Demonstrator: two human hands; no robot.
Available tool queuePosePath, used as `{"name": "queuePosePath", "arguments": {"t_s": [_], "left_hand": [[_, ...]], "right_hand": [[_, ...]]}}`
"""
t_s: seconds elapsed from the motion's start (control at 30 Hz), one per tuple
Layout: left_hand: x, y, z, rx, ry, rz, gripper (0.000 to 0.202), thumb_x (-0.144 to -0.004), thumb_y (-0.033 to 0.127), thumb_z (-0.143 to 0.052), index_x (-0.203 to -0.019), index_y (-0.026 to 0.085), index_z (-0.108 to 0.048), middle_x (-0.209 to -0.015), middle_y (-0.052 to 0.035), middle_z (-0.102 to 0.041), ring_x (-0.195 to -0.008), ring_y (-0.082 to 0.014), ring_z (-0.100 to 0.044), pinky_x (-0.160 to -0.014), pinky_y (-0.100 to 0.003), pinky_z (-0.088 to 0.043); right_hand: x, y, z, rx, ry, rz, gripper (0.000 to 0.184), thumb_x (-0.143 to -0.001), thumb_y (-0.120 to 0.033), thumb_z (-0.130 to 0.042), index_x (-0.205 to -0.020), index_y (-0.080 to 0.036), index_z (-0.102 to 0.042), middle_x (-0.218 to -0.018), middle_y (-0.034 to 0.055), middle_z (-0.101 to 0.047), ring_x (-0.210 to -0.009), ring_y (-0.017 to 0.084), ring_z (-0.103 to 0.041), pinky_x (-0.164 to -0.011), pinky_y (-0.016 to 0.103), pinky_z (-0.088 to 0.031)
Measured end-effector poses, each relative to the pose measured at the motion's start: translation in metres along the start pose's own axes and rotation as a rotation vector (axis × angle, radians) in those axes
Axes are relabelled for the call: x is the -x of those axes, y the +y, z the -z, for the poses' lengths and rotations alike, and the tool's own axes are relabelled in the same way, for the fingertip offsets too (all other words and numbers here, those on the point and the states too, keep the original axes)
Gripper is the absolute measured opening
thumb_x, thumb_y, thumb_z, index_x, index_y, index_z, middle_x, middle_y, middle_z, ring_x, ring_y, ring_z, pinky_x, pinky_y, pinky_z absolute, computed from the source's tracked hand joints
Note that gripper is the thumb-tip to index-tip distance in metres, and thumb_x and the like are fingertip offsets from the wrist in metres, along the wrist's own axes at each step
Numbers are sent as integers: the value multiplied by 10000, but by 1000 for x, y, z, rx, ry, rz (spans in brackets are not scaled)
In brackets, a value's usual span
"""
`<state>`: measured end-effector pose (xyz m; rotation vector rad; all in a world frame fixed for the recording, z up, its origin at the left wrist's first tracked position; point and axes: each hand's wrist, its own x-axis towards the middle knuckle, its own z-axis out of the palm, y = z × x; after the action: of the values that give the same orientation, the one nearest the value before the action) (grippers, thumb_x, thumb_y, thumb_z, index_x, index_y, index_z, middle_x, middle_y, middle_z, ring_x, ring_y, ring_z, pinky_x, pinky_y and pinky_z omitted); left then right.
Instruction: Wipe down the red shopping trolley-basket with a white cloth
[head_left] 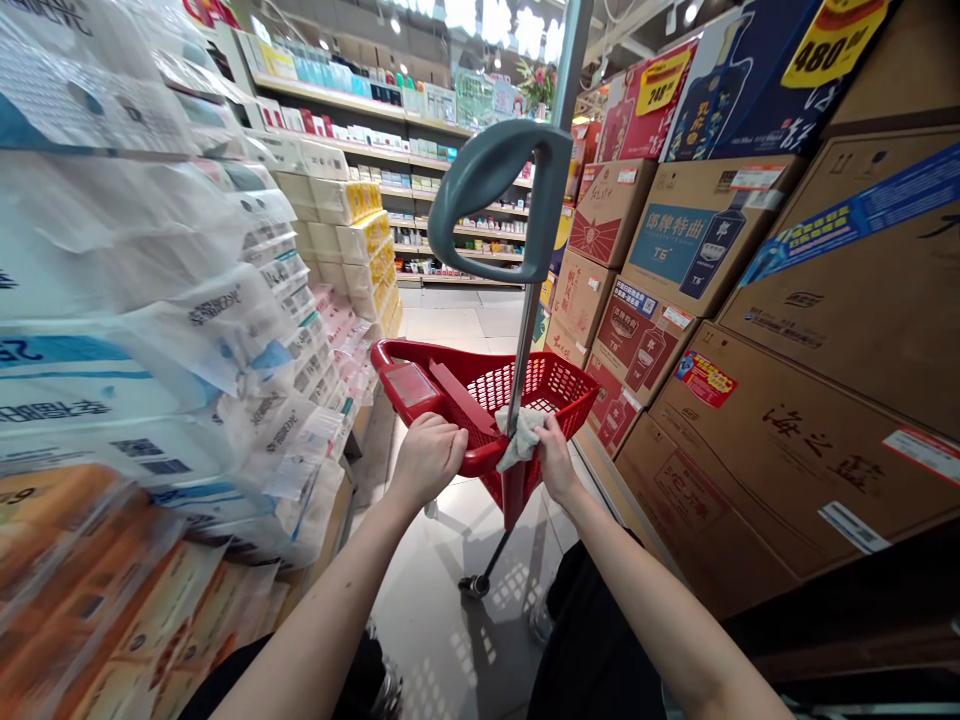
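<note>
A red plastic shopping cart basket (551,385) with perforated sides stands in front of me on a wheeled frame. My left hand (431,455) is closed around the near red rim of the basket. In my right hand (553,455) is a pale cloth (522,438), bunched against the lower part of the metal pole (526,340). The fingers press the cloth around the pole where it meets the rim. Higher up, a grey loop handle (491,205) is fixed to the pole. A caster wheel (474,586) shows on the floor below.
Plastic-wrapped tissue packs (165,330) are stacked along the left. Cardboard cartons (810,420) rise close on the right, with yellow price signs (836,40) on top. Stocked shelves (420,150) span the far end beyond the tiled floor (469,315).
</note>
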<state>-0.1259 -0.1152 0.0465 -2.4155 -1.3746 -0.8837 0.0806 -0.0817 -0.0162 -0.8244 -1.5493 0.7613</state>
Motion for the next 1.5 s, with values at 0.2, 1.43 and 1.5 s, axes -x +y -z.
{"name": "queuePosePath", "arguments": {"t_s": [0.2, 1.43, 1.5], "left_hand": [[0, 0, 0, -10, -11, 2, 406, -905, 214, -296, -543, 193, -478, -592, -22, -574, -631, -158, -480, -780, -363, -384], [0, 1, 0, 40, 6, 31, 326, -910, 216, -287, -692, 202, -529, -697, -36, -600, -702, -181, -514, -782, -381, -397], [1, 2, -1, 92, 48, 91, 251, -909, 234, -312, -820, 196, -543, -783, -46, -613, -761, -191, -529, -804, -382, -402]], "right_hand": [[-6, -10, 6, -107, -194, -49, 533, -874, -381, -458, -1368, -226, -335, -1178, 73, -588, -990, 185, -595, -799, 304, -497], [-86, -93, -13, 172, 64, 198, 324, -922, -487, -369, -1068, -209, -451, -896, 56, -608, -886, 214, -606, -766, 332, -465], [-96, -102, -9, 197, 69, 230, 339, -924, -498, -356, -1076, -207, -440, -897, 62, -606, -894, 220, -604, -774, 336, -462]]}}
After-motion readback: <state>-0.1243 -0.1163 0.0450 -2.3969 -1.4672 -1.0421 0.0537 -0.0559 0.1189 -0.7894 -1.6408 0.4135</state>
